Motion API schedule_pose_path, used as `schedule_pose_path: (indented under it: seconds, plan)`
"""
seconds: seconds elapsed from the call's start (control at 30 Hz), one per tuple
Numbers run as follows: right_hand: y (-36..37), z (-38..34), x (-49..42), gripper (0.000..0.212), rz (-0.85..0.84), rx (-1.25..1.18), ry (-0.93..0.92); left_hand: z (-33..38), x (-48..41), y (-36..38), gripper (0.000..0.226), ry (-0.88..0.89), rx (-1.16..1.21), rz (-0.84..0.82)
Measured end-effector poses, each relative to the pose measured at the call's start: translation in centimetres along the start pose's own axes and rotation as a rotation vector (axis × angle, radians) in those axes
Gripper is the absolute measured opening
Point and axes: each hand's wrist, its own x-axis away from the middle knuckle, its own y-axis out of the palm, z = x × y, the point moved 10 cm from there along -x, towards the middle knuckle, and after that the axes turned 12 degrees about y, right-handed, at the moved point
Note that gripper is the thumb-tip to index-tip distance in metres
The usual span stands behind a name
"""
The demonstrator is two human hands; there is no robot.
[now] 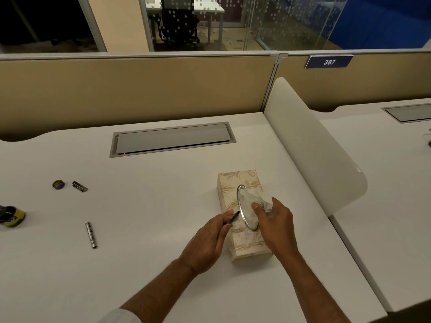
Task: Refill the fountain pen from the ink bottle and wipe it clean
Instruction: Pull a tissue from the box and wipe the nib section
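Now | white desk [163, 206] | beige partition [140, 89] | glass wall [291, 22] behind

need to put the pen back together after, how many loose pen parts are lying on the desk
2 that I can tell: the patterned barrel lying front left, and the clipped cap farther back, beside the small round ink bottle lid. The left hand holds the nib section; anything behind the tissue box is hidden.

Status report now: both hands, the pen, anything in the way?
Left hand shut on pen section. Right hand pulling tissue from box. Barrel and cap apart on desk. Nothing in the way.
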Motion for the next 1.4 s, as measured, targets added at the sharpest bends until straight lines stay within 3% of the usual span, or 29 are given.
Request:
schedule_pose_path:
  seconds: [0.13,0.53,0.63,0.73,0.8,0.93,1.1,1.3,1.4]
  plan:
    - [-0.4,-0.3,0.3,0.014,0.0,-0.029,-0.012,0.2,0.0,0.0,0.044,0.0,0.018,0.002]
    - [-0.9,0.0,0.9,0.032,0.07,-0.044,-0.006,0.2,0.0,0.0,0.043,-0.018,0.042,0.013]
    - [-1.6,-0.2,1.3,0.026,0.12,-0.087,-0.038,0.3,0.0,-0.1,0.042,-0.014,0.034,0.016]
    - [-1.5,-1.2,2.0,0.042,0.105,-0.085,-0.102,0.4,0.0,-0.2,0.042,-0.008,0.035,0.023]
    - [-1.1,-1.8,2.1,0.045,0.071,-0.014,-0.149,0.4,-0.1,-0.2,0.042,-0.005,0.037,0.027]
    - [-0.3,-1.9,1.3,0.025,0.023,0.156,-0.146,0.4,-0.1,0.0,0.046,-0.01,0.052,0.02]
    - [0.8,-1.2,0.9,0.046,-0.068,0.318,-0.06,0.2,-0.1,0.2,0.05,-0.016,0.065,0.023]
    - [1.0,-1.9,1.2,0.047,0.064,0.549,-0.2,0.0,0.0,0.4,0.049,-0.025,0.078,0.031]
    - [1.4,-2.1,1.3,0.037,0.149,0.647,-0.255,0.0,0.1,0.3,0.048,-0.027,0.072,0.035]
